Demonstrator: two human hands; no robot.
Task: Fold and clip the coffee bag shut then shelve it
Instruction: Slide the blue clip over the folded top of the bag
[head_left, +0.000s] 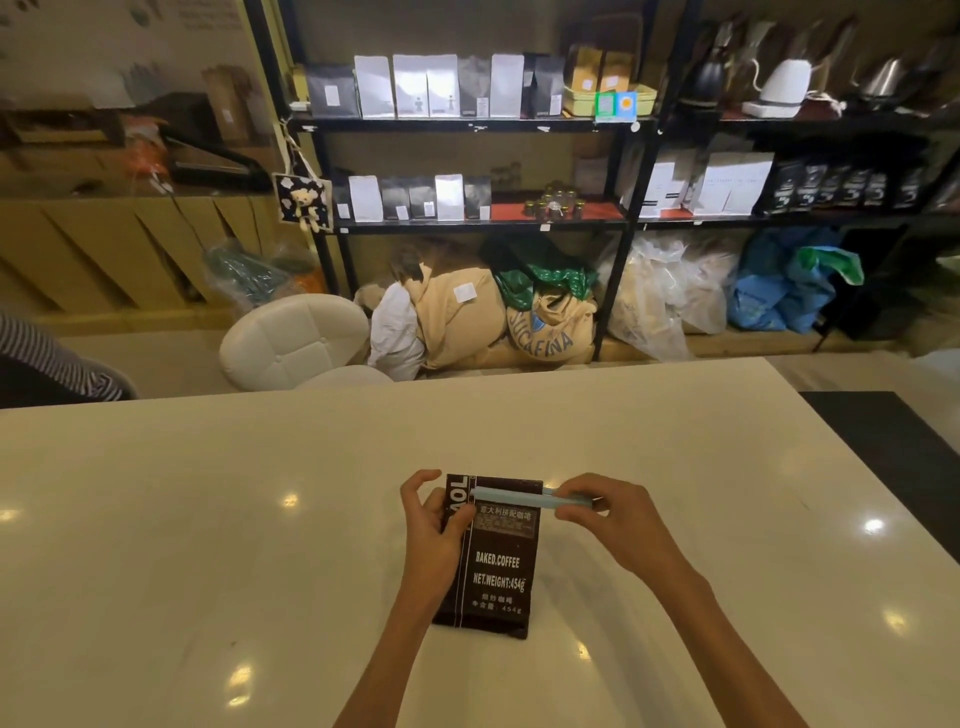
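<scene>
A dark coffee bag stands on a white table, near its front edge. The left hand grips the bag's upper left side. The right hand pinches a pale blue clip lying across the bag's folded top. Black shelves of bags stand behind.

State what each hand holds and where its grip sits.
Left hand grips the coffee bag by its upper left edge. Right hand grips the light blue clip at its right end.
</scene>
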